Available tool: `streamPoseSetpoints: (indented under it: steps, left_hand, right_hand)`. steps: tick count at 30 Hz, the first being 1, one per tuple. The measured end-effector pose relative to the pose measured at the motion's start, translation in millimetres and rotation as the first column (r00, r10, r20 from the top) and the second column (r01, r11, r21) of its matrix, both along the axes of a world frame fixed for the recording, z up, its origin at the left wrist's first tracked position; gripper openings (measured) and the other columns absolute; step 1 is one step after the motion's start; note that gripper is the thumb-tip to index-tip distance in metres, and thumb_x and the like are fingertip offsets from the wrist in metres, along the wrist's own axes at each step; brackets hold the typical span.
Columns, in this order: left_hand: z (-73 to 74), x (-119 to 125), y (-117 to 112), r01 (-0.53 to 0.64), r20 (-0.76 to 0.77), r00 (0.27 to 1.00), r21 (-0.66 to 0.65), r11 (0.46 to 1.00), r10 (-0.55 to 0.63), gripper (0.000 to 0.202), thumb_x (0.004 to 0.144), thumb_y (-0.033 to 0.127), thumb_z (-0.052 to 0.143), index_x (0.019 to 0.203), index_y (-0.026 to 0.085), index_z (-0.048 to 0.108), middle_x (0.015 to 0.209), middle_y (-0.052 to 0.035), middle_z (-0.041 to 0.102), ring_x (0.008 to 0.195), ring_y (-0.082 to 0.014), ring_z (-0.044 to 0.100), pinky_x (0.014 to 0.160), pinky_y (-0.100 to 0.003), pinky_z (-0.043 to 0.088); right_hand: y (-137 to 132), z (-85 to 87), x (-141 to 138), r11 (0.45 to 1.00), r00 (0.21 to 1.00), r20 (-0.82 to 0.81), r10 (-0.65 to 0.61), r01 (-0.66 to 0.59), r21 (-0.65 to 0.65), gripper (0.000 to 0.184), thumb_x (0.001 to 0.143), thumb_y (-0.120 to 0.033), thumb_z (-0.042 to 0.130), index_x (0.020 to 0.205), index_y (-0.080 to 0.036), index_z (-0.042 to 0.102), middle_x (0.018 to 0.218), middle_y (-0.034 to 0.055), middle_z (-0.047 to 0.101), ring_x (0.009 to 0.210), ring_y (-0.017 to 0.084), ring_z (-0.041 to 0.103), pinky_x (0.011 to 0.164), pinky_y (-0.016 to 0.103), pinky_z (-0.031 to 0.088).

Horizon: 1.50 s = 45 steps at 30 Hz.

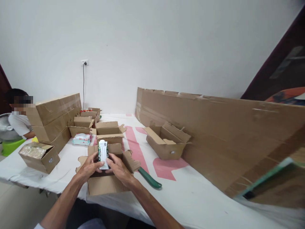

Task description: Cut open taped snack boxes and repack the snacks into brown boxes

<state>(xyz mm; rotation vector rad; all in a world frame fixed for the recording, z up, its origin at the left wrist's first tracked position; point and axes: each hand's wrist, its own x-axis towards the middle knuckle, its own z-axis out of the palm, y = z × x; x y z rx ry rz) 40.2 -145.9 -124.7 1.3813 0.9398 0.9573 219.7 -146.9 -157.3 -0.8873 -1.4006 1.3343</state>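
A white and green drink carton with a white cap stands upright between my two hands. My left hand grips its left side, thumb on the front face. On the right side, my right hand closes on the same carton, its thumb also on the front. Both hands are over an open cardboard box with its flaps folded out; its inside is mostly hidden by my hands. Just right of this box a green curved handle lies on the table, its other end hidden under a flap.
Open cardboard boxes stand farther back and right. A wipes pack lies left, near a closed box and stacked cartons. A tall cardboard sheet borders the right. Another person is at far left.
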Motion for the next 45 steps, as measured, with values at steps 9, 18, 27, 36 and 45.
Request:
streamPoseSetpoints:
  steps: [9, 18, 27, 36, 45]
  left_hand:
    - [0.9, 0.7, -0.6, 0.003, 0.002, 1.000, 0.003, 1.000, -0.003, 0.074, 0.071, 0.045, 0.089, 0.136, 0.017, 0.068, 0.119, -0.0126, 0.072, 0.094, -0.0226, 0.067, 0.064, -0.023, 0.053]
    - [2.7, 0.8, -1.8, -0.017, -0.020, 1.000, -0.012, 1.000, 0.016, 0.075, 0.069, 0.044, 0.090, 0.137, 0.018, 0.068, 0.117, -0.0123, 0.073, 0.097, -0.0239, 0.068, 0.065, -0.024, 0.054]
    - [5.3, 2.1, -4.5, -0.008, 0.002, 1.000, -0.007, 1.000, 0.008, 0.074, 0.069, 0.042, 0.090, 0.135, 0.018, 0.069, 0.120, -0.0128, 0.073, 0.102, -0.0259, 0.068, 0.066, -0.023, 0.054]
    - [4.1, 2.5, -3.3, -0.028, -0.008, 1.000, -0.014, 1.000, 0.027, 0.077, 0.067, 0.041, 0.091, 0.137, 0.018, 0.068, 0.121, -0.0130, 0.073, 0.103, -0.0269, 0.067, 0.067, -0.025, 0.055]
    - [9.4, 4.0, -2.7, -0.038, -0.014, 0.999, -0.014, 0.999, 0.038, 0.080, 0.066, 0.041, 0.090, 0.139, 0.018, 0.066, 0.123, -0.0126, 0.074, 0.105, -0.0282, 0.068, 0.069, -0.027, 0.056]
  right_hand:
    - [-0.1, -1.1, 0.4, 1.000, 1.000, -0.001, 0.006, -0.006, 0.003, 0.051, 0.093, -0.051, 0.062, 0.134, -0.021, 0.064, 0.130, 0.0125, 0.070, 0.099, 0.025, 0.072, 0.077, 0.039, 0.066]
    - [-1.0, -0.7, -0.2, 1.000, 1.000, -0.012, -0.001, 0.001, -0.001, 0.054, 0.090, -0.054, 0.065, 0.133, -0.021, 0.065, 0.130, 0.0129, 0.070, 0.099, 0.026, 0.072, 0.075, 0.039, 0.065]
    - [-2.5, 0.0, 1.1, 1.000, 1.000, -0.003, 0.002, -0.002, 0.005, 0.051, 0.092, -0.052, 0.063, 0.133, -0.021, 0.065, 0.130, 0.0117, 0.070, 0.100, 0.026, 0.072, 0.076, 0.038, 0.065]
    - [-2.3, 0.1, 0.1, 1.000, 1.000, -0.010, 0.000, 0.000, -0.012, 0.052, 0.091, -0.053, 0.064, 0.132, -0.021, 0.064, 0.131, 0.0120, 0.069, 0.101, 0.026, 0.072, 0.076, 0.039, 0.065]
    - [-0.6, 3.9, -0.7, 0.999, 1.000, 0.001, 0.004, -0.004, 0.035, 0.055, 0.092, -0.053, 0.061, 0.137, -0.021, 0.061, 0.134, 0.0136, 0.068, 0.108, 0.029, 0.071, 0.081, 0.043, 0.065]
